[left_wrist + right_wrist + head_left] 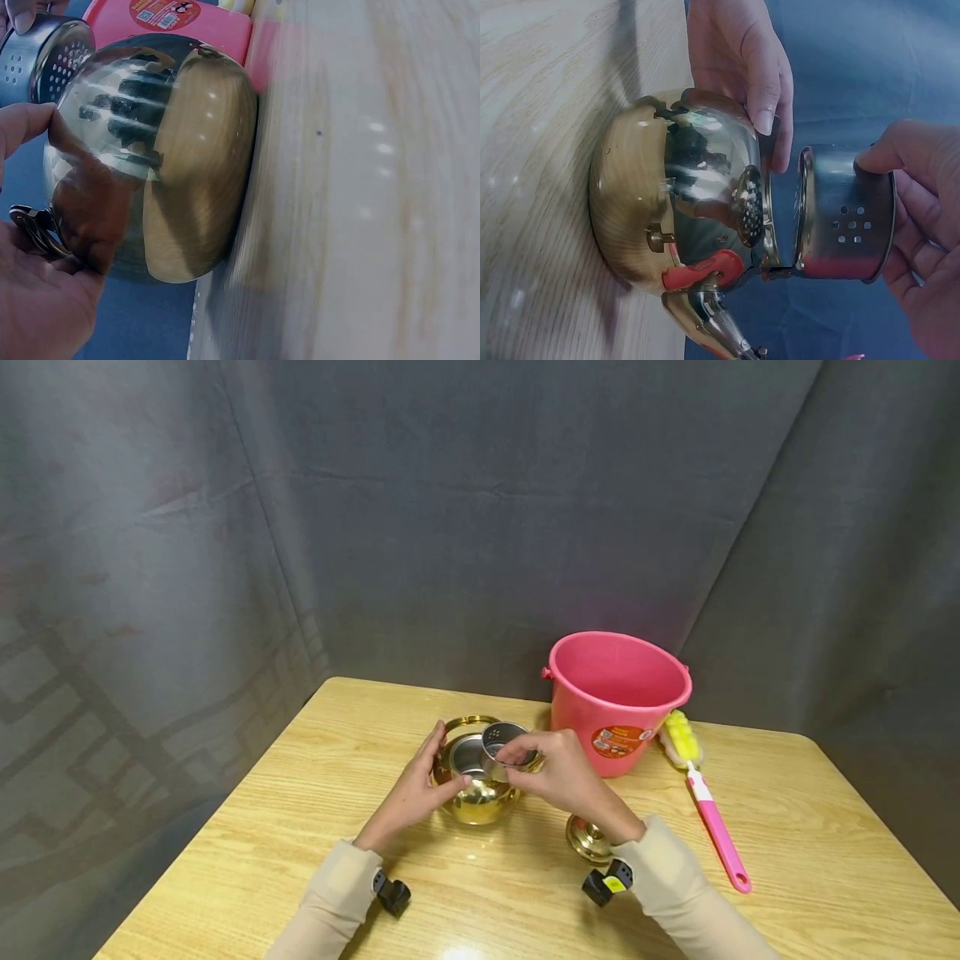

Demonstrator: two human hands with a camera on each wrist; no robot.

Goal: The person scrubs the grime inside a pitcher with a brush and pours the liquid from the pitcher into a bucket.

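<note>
A shiny gold teapot (480, 808) stands on the table with its top uncovered and its spout (709, 319) visible in the right wrist view. My left hand (412, 789) holds the pot's left side, thumb on the near rim and fingers along the far side. Between thumb and fingers, my right hand (558, 772) pinches the rim of a perforated metal tea strainer (492, 767). In the right wrist view, the strainer (844, 214) is just above the pot's opening, a narrow gap between them. A gold lid (587, 842) lies near my right wrist, which partly covers it.
Behind the teapot to the right stands a pink bucket (576, 727) with an orange label. Beside it lies a brush (718, 837) with a pink handle and yellow head. The wooden table (300, 827) ends at a grey curtain (450, 527).
</note>
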